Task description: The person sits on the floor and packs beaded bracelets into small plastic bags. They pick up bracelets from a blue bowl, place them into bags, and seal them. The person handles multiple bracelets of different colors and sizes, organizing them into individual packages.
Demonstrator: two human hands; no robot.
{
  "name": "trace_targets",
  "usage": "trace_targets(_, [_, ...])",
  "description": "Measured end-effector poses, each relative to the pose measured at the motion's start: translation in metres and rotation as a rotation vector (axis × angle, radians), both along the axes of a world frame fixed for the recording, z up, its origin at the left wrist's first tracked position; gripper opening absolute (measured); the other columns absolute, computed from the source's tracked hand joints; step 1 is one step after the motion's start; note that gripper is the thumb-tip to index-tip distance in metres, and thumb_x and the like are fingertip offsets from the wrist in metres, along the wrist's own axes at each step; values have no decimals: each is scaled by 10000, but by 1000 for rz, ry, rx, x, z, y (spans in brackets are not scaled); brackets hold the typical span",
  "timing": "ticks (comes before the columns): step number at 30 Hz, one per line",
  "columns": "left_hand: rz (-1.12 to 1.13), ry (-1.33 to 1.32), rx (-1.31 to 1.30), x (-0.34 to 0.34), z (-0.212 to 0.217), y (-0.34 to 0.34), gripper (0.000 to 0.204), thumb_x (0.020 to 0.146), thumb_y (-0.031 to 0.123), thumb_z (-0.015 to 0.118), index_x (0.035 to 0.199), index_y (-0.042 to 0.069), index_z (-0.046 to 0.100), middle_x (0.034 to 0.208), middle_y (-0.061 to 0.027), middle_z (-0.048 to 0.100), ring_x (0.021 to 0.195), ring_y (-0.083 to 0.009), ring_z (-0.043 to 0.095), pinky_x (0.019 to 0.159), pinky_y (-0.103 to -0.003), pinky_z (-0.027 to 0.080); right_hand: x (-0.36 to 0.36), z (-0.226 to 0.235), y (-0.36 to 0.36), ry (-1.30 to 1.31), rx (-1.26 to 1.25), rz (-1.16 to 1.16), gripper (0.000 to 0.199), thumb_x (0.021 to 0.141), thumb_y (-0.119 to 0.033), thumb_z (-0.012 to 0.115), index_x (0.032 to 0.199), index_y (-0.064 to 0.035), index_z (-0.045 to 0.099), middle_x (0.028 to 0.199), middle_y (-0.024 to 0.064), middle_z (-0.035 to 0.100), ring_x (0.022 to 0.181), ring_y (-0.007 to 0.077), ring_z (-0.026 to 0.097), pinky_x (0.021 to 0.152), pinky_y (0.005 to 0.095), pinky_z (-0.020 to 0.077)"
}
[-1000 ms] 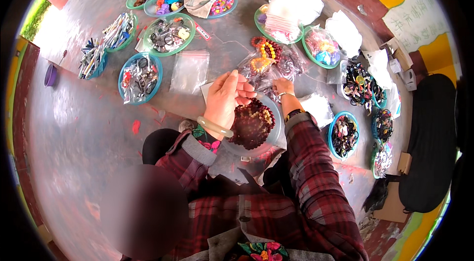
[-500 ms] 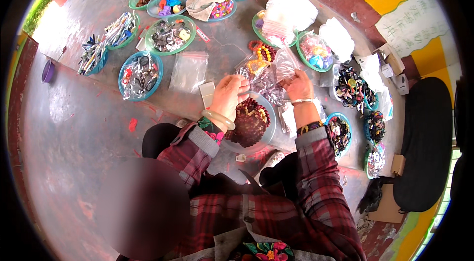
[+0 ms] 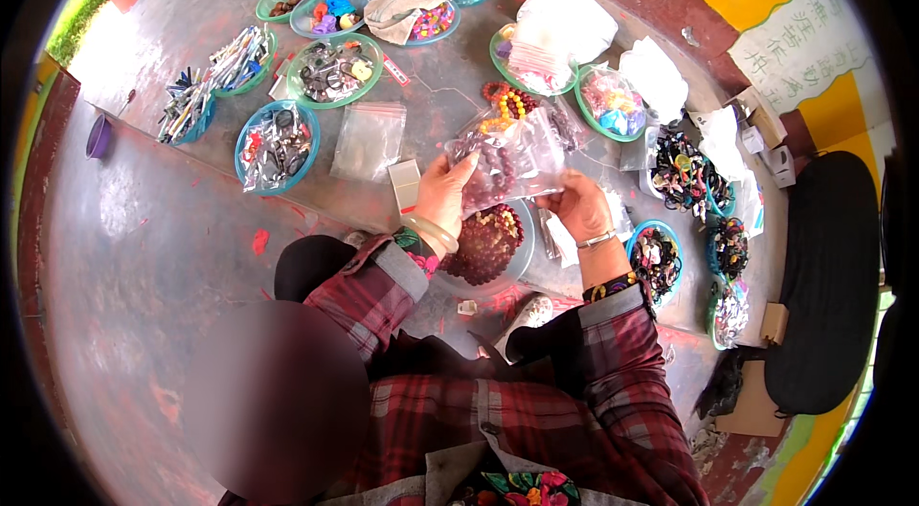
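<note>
Both hands hold a clear plastic bag (image 3: 507, 161) of dark beads between them: the left hand (image 3: 445, 195) grips its left edge, the right hand (image 3: 579, 204) pinches its lower right corner. Just below the hands sits a bowl of brown beads (image 3: 488, 243).

Green bowl of rings (image 3: 334, 71), blue bowl of trinkets (image 3: 276, 146), empty clear bags (image 3: 369, 141), white cloth bundle (image 3: 567, 20), purple cup (image 3: 98, 136)

Left hand (image 3: 442, 195) and right hand (image 3: 577, 206) hold a clear plastic bag (image 3: 507, 161) of dark beads above a bowl of brown beads (image 3: 488, 243); coloured bowls lie far.
</note>
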State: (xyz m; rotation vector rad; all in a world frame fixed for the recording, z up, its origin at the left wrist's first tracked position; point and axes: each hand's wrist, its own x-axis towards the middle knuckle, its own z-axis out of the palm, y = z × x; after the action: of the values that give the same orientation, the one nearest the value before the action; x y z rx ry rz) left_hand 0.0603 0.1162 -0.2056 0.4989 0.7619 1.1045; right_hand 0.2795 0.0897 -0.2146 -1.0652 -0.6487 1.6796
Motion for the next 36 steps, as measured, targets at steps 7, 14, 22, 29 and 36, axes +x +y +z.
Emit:
trace_targets(7, [-300, 992, 618, -10, -25, -1, 213, 778, 166, 589, 944, 33, 587, 850, -197, 600, 775, -365, 574, 675, -407, 456, -6, -40, -1, -1009, 279, 223, 623, 722, -133, 657, 1288, -106, 396, 1213, 137, 511, 1054, 237, 543, 789, 288, 471])
trace_targets(14, [-358, 1319, 941, -4, -33, -6, 250, 743, 145, 604, 955, 36, 530, 814, -163, 607, 784, -358, 578, 672, -437, 452, -50, -13, 2, -841, 472, 224, 296, 737, 33, 630, 1029, -9, 608, 945, 29, 618, 727, 66, 553, 635, 188, 437])
trace_targets(22, [-407, 1306, 888, -19, -27, 0, 260, 723, 129, 623, 945, 33, 529, 840, -161, 610, 809, -336, 585, 696, -412, 456, -39, -17, 1, -706, 309, 128, 102, 778, -52, 610, 865, -4, 632, 741, 5, 600, 697, 68, 546, 628, 231, 452])
trace_targets(29, [-454, 1291, 887, -27, -16, 5, 150, 741, 138, 600, 838, 24, 605, 798, -169, 611, 770, -343, 585, 676, -409, 457, -41, -9, -1, -536, 309, 168, 44, 863, -65, 528, 879, -33, 553, 760, -13, 552, 687, 64, 537, 622, 217, 468])
trace_targets(36, [-389, 1110, 818, -34, -4, 8, 168, 809, 164, 568, 816, 2, 612, 728, -160, 600, 659, -292, 585, 601, -340, 454, -42, 6, -1, -464, 318, 202, 105, 858, -74, 554, 952, -41, 520, 751, -12, 544, 684, 56, 534, 629, 208, 466])
